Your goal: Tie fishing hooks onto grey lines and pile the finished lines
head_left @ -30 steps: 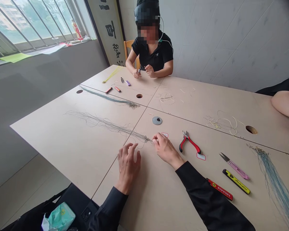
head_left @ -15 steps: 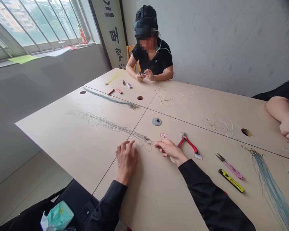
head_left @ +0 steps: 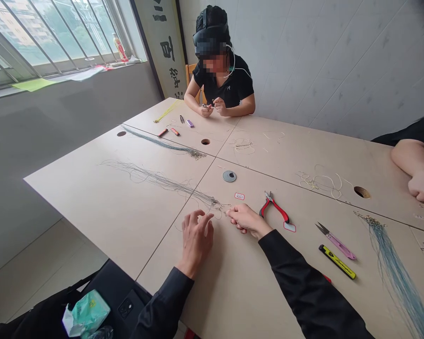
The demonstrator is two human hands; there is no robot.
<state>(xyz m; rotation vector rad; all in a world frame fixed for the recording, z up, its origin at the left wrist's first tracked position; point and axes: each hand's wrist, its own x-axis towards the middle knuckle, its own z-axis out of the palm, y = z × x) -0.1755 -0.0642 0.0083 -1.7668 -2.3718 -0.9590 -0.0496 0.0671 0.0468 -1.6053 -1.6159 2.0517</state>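
My right hand (head_left: 246, 220) pinches at the near end of a bundle of thin dark cords (head_left: 176, 187); what sits between the fingertips is too small to make out. The cords stretch away to the left across the table, with a small tangle at their near end. My left hand (head_left: 197, 238) hovers just below that end, fingers apart and curved, nothing visible in it. Right of my right hand lie red-handled pliers (head_left: 276, 208) and a small white label with a red border (head_left: 239, 196).
Pink thread snips (head_left: 339, 243) and a yellow box cutter (head_left: 337, 262) lie to the right, beside blue cords (head_left: 392, 263). A grey grommet (head_left: 229, 176) lies ahead. Another person (head_left: 221, 75) sits across the table; a co-worker's arm (head_left: 415, 165) rests at the right.
My left hand has moved right, closer to my right hand and the cord ends. My right hand stays nearly in place, still pinching.
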